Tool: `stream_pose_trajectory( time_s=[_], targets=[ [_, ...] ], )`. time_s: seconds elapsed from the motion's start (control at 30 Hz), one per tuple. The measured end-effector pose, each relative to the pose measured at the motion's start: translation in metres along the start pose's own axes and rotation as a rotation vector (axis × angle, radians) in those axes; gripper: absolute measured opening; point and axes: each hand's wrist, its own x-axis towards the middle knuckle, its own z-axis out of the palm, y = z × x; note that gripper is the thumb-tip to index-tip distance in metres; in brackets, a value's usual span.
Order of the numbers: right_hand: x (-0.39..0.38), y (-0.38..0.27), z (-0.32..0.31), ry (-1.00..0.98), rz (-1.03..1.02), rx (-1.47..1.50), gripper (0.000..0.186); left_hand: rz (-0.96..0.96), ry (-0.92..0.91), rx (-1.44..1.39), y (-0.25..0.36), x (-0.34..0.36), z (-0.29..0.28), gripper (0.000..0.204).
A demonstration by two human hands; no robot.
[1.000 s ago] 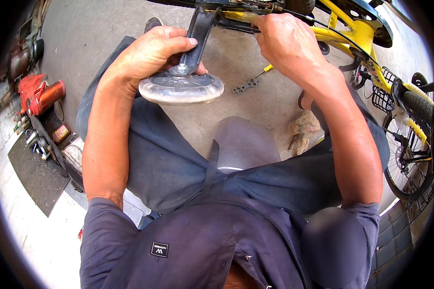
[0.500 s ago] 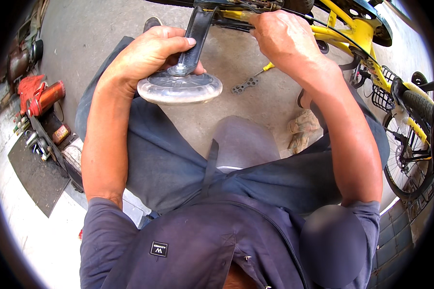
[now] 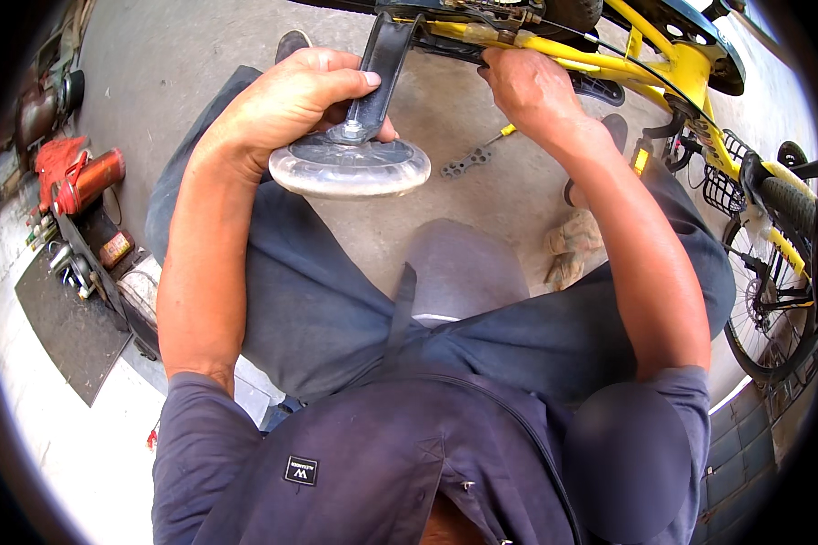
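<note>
A training wheel (image 3: 350, 174) with a clear rim hangs from its black bracket (image 3: 386, 65), which reaches up to the bicycle at the top. My left hand (image 3: 286, 102) grips that bracket just above the wheel, thumb on its front face and fingers behind. Just below the yellow bicycle frame (image 3: 600, 60), my right hand (image 3: 529, 91) is closed with curled fingers. Its fingertips are hidden, so I cannot make out what they hold. A yellow-handled screwdriver (image 3: 500, 134) and a flat grey multi-hole wrench (image 3: 466, 164) lie on the floor between the hands.
At the left stand a red-orange cylinder (image 3: 95, 177) and metal parts (image 3: 71, 268) beside a dark mat (image 3: 64, 331). A second bicycle wheel (image 3: 771, 304) stands at the right. A grey rounded seat (image 3: 463, 268) shows between my legs.
My right hand has moved down from the yellow frame tube to just beneath it. My left hand, the training wheel and the bracket have shifted slightly right in view.
</note>
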Motion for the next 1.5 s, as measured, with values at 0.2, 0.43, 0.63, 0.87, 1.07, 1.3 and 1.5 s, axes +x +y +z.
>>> stream_pose_trajectory(
  time_s=[0.2, 0.43, 0.63, 0.87, 1.07, 1.3, 1.5],
  targets=[
    [0.013, 0.01, 0.025, -0.031, 0.045, 0.011, 0.019, -0.005, -0.006, -0.02, -0.002, 0.0, -0.002, 0.018],
    [0.013, 0.005, 0.049, 0.003, 0.042, 0.119, 0.02, -0.034, -0.011, -0.022, 0.0, 0.002, -0.002, 0.018],
    [-0.008, 0.009, 0.024, -0.158, 0.147, 0.066, 0.02, -0.005, 0.006, -0.013, -0.001, 0.001, -0.002, 0.019],
    [-0.036, -0.005, -0.01, 0.03, -0.054, 0.033, 0.021, -0.041, 0.017, 0.0, -0.001, 0.0, -0.003, 0.021],
    [-0.037, -0.012, -0.03, 0.053, -0.093, -0.035, 0.02, -0.03, 0.021, 0.032, 0.0, 0.001, -0.004, 0.02],
    [-0.03, -0.016, -0.037, 0.16, -0.114, -0.101, 0.018, -0.018, 0.012, 0.01, -0.003, 0.002, -0.004, 0.019],
    [-0.022, -0.021, -0.041, 0.148, -0.13, -0.084, 0.017, -0.019, 0.017, 0.012, -0.002, 0.002, -0.003, 0.02]
  ],
)
